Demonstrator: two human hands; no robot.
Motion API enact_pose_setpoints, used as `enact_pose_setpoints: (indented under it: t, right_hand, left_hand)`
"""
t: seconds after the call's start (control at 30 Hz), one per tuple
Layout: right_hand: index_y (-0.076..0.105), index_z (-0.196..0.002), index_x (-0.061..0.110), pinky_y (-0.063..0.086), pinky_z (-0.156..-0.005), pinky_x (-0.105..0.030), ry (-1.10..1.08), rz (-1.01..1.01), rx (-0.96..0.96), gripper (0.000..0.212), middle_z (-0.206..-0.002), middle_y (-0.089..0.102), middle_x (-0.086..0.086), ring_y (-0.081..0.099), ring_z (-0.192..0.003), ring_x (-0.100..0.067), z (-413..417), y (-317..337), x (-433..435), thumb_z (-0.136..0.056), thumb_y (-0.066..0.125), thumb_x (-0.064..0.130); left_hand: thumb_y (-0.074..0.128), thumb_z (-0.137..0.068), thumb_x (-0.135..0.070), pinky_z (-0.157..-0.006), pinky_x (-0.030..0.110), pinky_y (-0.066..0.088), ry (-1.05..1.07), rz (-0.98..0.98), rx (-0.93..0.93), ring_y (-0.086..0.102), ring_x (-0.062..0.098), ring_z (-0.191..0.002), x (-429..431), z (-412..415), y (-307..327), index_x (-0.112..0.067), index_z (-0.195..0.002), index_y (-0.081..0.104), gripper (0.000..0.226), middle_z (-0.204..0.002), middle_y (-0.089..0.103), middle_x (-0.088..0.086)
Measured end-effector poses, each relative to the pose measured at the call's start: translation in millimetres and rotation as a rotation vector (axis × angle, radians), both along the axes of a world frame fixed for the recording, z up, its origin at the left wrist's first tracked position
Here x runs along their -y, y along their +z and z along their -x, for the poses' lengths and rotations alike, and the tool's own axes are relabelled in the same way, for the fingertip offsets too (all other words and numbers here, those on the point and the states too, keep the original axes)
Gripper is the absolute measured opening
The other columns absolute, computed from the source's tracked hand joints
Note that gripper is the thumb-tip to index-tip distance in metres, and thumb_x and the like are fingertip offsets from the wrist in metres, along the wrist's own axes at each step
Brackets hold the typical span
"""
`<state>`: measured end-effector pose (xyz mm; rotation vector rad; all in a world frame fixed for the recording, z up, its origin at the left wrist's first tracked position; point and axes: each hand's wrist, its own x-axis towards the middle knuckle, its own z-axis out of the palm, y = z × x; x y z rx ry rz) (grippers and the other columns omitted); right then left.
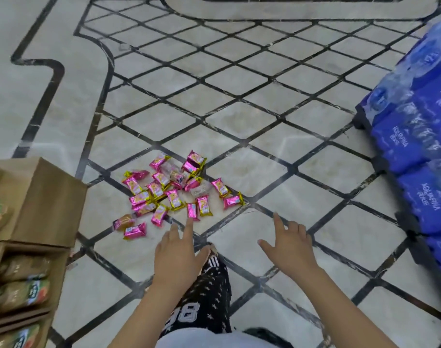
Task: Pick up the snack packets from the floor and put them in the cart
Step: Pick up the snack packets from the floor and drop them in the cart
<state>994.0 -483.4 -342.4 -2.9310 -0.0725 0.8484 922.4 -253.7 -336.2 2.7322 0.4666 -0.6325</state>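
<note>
Left hand (179,249) and right hand (289,247) are both open and empty over the cream tiled floor (239,121). The scattered pink-and-gold foil snack packets (175,199) lie just ahead, slightly left, so my left forefinger's basically at the nearest one and the right is further off.

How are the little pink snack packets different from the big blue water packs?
The snack packets are pink and gold; the water packs are blue with clear bottles showing. The snack packets are small and lie scattered on the floor; the water packs are much bigger and stacked on a dark pallet. Both are wrapped in shiny plastic.
</note>
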Motion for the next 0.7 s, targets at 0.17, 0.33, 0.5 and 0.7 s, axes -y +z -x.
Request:
enact_pose_setpoints:
  t: [0.17,0.33,0.5,0.7]
  right_hand:
    - [0.009,-0.155,0.021,0.027,-0.107,-0.043,0.027,-0.032,0.140,0.080,-0.143,0.036,-0.017,0.026,-0.134,-0.033,-90.9,-21.1,-19.5,-0.093,0.043,0.058]
    - [0.007,-0.156,0.021,0.024,-0.110,-0.045,0.011,-0.033,0.068,0.080,-0.145,0.033,-0.020,0.023,-0.136,-0.034,-159.8,-73.1,-19.6,-0.093,0.043,0.055]
    - [0.003,-0.156,0.021,0.024,-0.111,-0.045,0.143,0.056,-0.076,0.083,-0.147,0.029,-0.021,0.023,-0.136,-0.036,-221.6,-171.8,-5.0,-0.094,0.044,0.055]
    - [0.005,-0.156,0.021,0.028,-0.106,-0.046,0.423,0.086,-0.108,0.081,-0.143,0.033,-0.023,0.027,-0.134,-0.038,-298.9,-343.5,-0.9,-0.094,0.047,0.052]
  left_hand:
    - [0.040,-0.094,-0.062,-0.115,0.043,0.028,-0.118,-0.013,0.022,0.022,0.031,-0.146,-8.4,-104.6,-5.6,-0.025,-0.156,0.005,0.081,-0.159,0.020,0.013]
    - [0.041,-0.093,-0.063,-0.111,0.044,0.034,-0.111,-0.014,-0.042,0.027,0.030,-0.144,-9.2,-181.9,-52.5,-0.024,-0.156,0.008,0.081,-0.157,0.027,0.013]
    - [0.043,-0.093,-0.062,-0.112,0.043,0.031,0.067,0.030,-0.160,0.024,0.032,-0.145,-4.4,-231.8,-157.4,-0.027,-0.157,0.003,0.082,-0.158,0.023,0.016]
    - [0.044,-0.092,-0.063,-0.110,0.047,0.032,0.300,0.028,-0.222,0.027,0.038,-0.142,-0.3,-269.2,-343.5,-0.030,-0.157,0.003,0.083,-0.158,0.019,0.021]
